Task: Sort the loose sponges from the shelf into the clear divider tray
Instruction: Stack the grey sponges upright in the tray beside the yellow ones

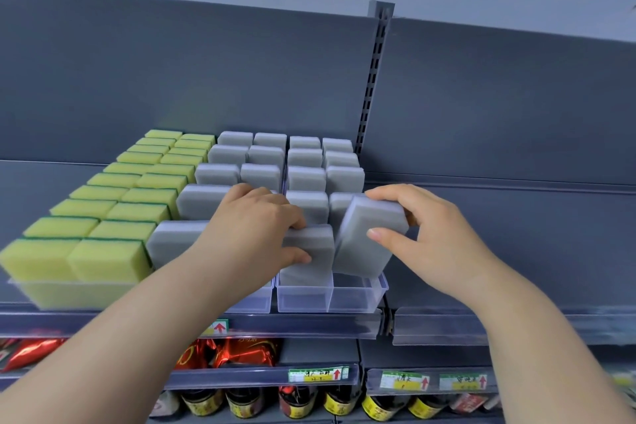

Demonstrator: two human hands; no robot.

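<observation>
Clear divider trays (pixel 358 298) stand on the top shelf, filled with upright rows of grey sponges (pixel 306 179) and, to the left, yellow sponges (pixel 103 260). My right hand (pixel 430 234) grips a grey sponge (pixel 364 244) that leans tilted over the front right slot of the tray, its lower end just above the slot. My left hand (pixel 254 227) holds the top of the neighbouring front grey sponge (pixel 309 251), which stands in the slot to the left, thumb on its front face.
The grey shelf (pixel 499 189) to the right of the trays is bare up to its clear front rail (pixel 440 327). A slotted upright post (pixel 375 79) rises behind. Lower shelves hold red packets (pixel 241 351) and dark jars (pixel 303 403) behind price tags.
</observation>
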